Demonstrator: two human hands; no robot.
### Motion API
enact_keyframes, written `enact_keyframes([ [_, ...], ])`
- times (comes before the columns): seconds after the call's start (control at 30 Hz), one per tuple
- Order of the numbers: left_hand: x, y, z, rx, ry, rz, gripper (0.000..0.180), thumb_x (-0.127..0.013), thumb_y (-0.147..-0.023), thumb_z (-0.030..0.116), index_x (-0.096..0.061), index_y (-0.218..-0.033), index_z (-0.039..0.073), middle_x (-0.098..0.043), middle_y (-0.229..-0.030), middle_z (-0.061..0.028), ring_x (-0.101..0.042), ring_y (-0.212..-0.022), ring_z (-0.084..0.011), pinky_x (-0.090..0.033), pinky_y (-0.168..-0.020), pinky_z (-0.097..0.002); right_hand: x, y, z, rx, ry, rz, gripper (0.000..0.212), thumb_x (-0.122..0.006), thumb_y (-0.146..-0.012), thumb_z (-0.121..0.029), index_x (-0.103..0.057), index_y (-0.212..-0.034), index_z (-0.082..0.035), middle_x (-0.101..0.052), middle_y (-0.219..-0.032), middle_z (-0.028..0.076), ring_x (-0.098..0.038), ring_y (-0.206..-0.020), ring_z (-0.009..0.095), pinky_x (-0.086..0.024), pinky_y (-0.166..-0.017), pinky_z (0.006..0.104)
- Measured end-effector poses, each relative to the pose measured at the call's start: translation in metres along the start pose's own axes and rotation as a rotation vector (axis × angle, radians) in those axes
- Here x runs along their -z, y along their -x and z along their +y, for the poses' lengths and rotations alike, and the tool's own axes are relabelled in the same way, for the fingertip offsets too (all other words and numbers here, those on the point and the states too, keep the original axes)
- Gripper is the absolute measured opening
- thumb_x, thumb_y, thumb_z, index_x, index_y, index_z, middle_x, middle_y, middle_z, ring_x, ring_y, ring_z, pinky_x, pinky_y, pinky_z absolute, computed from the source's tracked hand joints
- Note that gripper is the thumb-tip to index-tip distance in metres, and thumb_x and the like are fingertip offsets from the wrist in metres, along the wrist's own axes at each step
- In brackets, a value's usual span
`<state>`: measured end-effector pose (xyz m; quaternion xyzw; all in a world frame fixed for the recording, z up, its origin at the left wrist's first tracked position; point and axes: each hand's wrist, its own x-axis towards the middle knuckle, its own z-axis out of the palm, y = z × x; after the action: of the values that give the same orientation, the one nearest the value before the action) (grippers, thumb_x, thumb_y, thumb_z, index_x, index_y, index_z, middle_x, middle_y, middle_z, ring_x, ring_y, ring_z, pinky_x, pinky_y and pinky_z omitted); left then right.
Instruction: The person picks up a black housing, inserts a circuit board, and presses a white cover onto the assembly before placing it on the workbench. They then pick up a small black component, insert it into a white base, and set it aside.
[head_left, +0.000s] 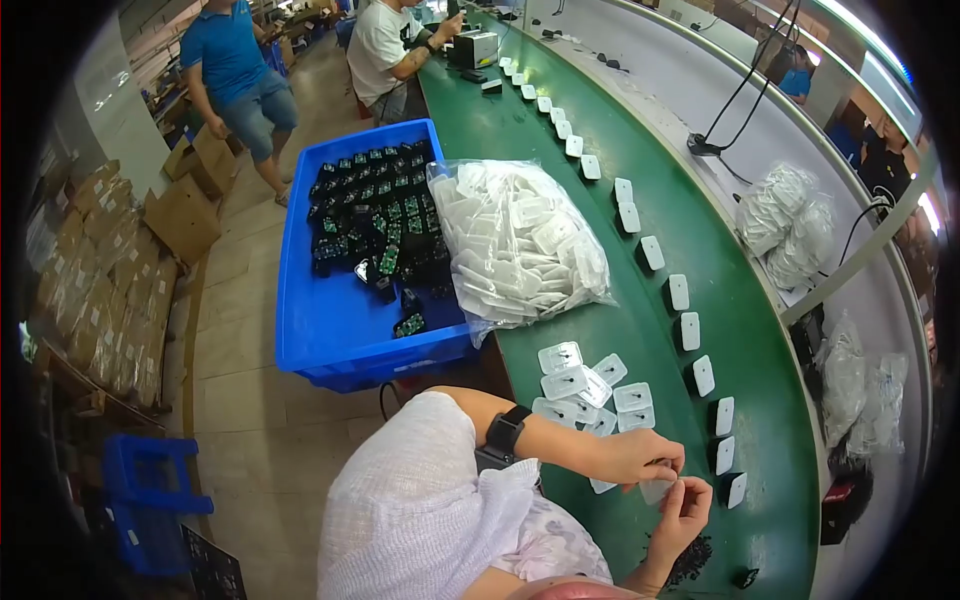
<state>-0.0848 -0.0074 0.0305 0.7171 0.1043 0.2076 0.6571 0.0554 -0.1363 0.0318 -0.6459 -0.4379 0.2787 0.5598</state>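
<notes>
Both hands meet over the near part of the green bench. My left hand point(640, 457), with a black watch on its wrist, is closed on a translucent white plastic cover point(655, 490). The fingertips of my right hand point(685, 515) pinch the same cover from the near side. Several similar white covers point(565, 383), some with a small black part inside, lie in a loose group just beyond my left forearm. Below my right hand is a pile of small black parts point(692, 560), partly hidden by that hand.
Left of the bench stands a blue bin point(300, 250) holding black assemblies with green circuit boards. A clear bag of white covers point(525, 240) leans against it. White-topped units point(690, 330) line the bench. Two people point(235, 70) are at the far left; boxes point(110, 260) are stacked there.
</notes>
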Motion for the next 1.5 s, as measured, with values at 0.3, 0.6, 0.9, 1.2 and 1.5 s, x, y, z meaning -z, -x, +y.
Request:
enact_keyframes([
  [0.3, -0.013, 0.008, -0.004, 0.062, 0.286, -0.021, 0.032, -0.056, -0.091, 0.006, -0.049, -0.122, 0.004, -0.059, -0.075, -0.0058, -0.062, -0.055, -0.0134, -0.049, -0.05, -0.0259, 0.006, 0.016, -0.003, 0.152, 0.171, 0.072, 0.007, -0.061, -0.088, -0.001, -0.055, -0.091, 0.0, -0.051, -0.089, 0.004, -0.048, -0.074, 0.01, -0.039, -0.065, 0.0212],
  [0.6, 0.011, 0.008, -0.02, 0.247, 0.535, 0.185, 0.04, -0.064, -0.086, -0.001, -0.048, -0.124, -0.002, -0.063, -0.106, -0.0122, -0.066, -0.087, -0.0194, -0.055, -0.074, -0.0297, -0.013, -0.011, -0.011, 0.206, 0.15, 0.095, 0.005, -0.063, -0.087, 0.0, -0.059, -0.091, -0.001, -0.053, -0.084, 0.003, -0.051, -0.073, 0.008, -0.041, -0.064, 0.021],
  [0.9, 0.019, -0.007, -0.007, 0.504, 0.662, 0.044, 0.038, -0.058, -0.092, 0.003, -0.046, -0.126, -0.005, -0.064, -0.11, -0.0162, -0.068, -0.094, -0.0259, -0.055, -0.081, -0.0306, -0.009, -0.017, -0.001, 0.189, 0.142, 0.09, 0.008, -0.068, -0.084, -0.001, -0.061, -0.09, -0.001, -0.057, -0.082, 0.004, -0.051, -0.064, 0.009, -0.04, -0.056, 0.022],
  [1.2, 0.014, -0.008, -0.023, 0.403, 0.522, 0.134, 0.019, -0.056, -0.094, 0.005, -0.059, -0.109, -0.006, -0.067, -0.104, -0.0135, -0.068, -0.092, -0.0193, -0.053, -0.085, -0.0298, -0.011, -0.023, 0.006, 0.376, 0.434, 0.148, 0.011, -0.069, -0.079, -0.002, -0.06, -0.084, -0.003, -0.056, -0.071, 0.005, -0.051, -0.057, 0.016, -0.04, -0.048, 0.0274],
  [1.5, 0.003, -0.009, -0.024, 0.168, 0.423, 0.179, 0.015, -0.054, -0.093, -0.001, -0.059, -0.107, -0.006, -0.061, -0.105, -0.0096, -0.065, -0.093, -0.0168, -0.053, -0.083, -0.0273, -0.019, -0.025, -0.006, 0.225, 0.609, 0.19, 0.014, -0.069, -0.08, -0.006, -0.055, -0.079, -0.005, -0.053, -0.068, 0.004, -0.049, -0.052, 0.016, -0.039, -0.047, 0.029],
])
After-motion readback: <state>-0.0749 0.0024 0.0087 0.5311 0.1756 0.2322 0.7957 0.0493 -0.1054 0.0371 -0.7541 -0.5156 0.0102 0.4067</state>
